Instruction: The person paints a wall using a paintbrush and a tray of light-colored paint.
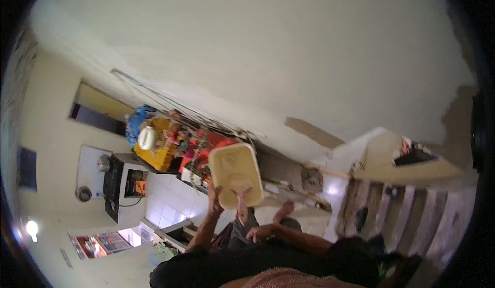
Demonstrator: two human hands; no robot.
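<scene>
My left hand [215, 198] holds a cream plastic tub [225, 160] by its rim at the near left corner. A wide flat paintbrush [241, 197] lies with its bristles inside the tub, and its handle reaches out over the near rim. Below and to the right of that handle is my right hand [260, 234], with fingers curled, close to my lap. Whether it holds anything cannot be made out. The inside of the tub looks pale and smeared.
A pale wall [270, 56] with patches of another shade rises ahead. Cables [154, 90] run along it. Artificial flowers stand on a red cover [220, 141], beside a yellow-covered surface [164, 152]. Stairs [398, 210] lie right; a stove [113, 187] is left.
</scene>
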